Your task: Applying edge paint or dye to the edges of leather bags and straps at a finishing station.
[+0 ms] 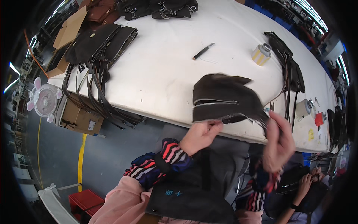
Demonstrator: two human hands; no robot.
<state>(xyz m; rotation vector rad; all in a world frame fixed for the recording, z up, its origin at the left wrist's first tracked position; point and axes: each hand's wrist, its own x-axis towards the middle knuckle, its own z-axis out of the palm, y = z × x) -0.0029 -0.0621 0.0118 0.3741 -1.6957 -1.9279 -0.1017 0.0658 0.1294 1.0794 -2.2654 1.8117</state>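
Note:
A black zippered bag (pixel 223 95), blurred by motion, is tilted over the front edge of the white table (pixel 160 86). My left hand (pixel 199 136) has its fingers closed on the bag's lower edge, with fingertips partly hidden behind it. My right hand (pixel 278 142), slightly blurred, grips the bag's right end, where dark straps trail down. A black-handled tool (pixel 203 51) lies beyond the bag, and a can with a yellow striped label (pixel 261 56) stands to its right.
Stacked black bags with long straps (pixel 97 44) lie left, more (pixel 289 63) right. Brown bags (pixel 100 11), a cardboard box (pixel 80 117), a fan (pixel 45 100), a red crate (pixel 85 205) and small containers (pixel 302 110) surround me. A co-worker's hand (pixel 305 183) handles black material at lower right.

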